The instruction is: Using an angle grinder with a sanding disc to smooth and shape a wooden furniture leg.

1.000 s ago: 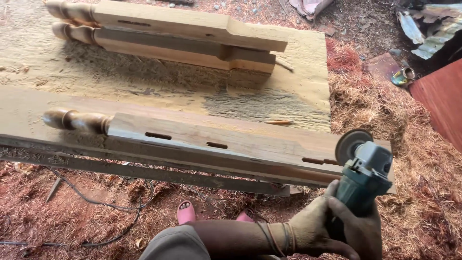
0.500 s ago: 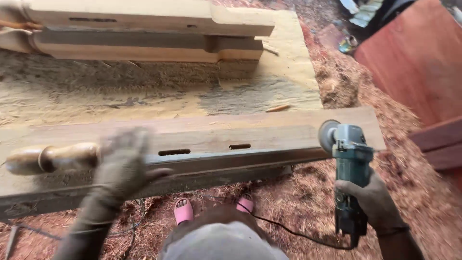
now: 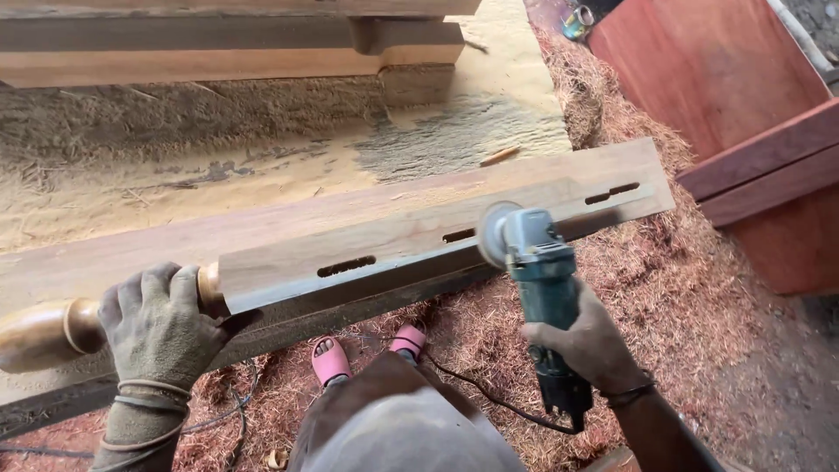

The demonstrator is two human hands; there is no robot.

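Reddish sawdust [image 3: 699,288] covers the ground of this outdoor workshop, and a wide rough plank [image 3: 262,166] serves as the work surface; on its far edge lie stacked wooden pieces [image 3: 236,44]. At the left, the turned round end [image 3: 39,332] of a long wooden post [image 3: 419,236] sticks out; the left hand [image 3: 157,328], wearing a dusty glove, is clenched around the post just where the turned part meets the square part. The post lies across the plank from left to right, slightly rising toward the right; it has narrow slots [image 3: 346,266] cut into its upper face. Below the post, near the middle, two feet in pink sandals [image 3: 330,363] stand on the sawdust; a dark cable [image 3: 489,398] runs over the ground beside them. More to the right, the right hand [image 3: 581,345] grasps firmly the body of a teal angle grinder [image 3: 542,288]; its disc [image 3: 491,234] touches the side of the post, between two slots. At the far right, red-brown wooden boards [image 3: 743,114] stand well apart from the post.
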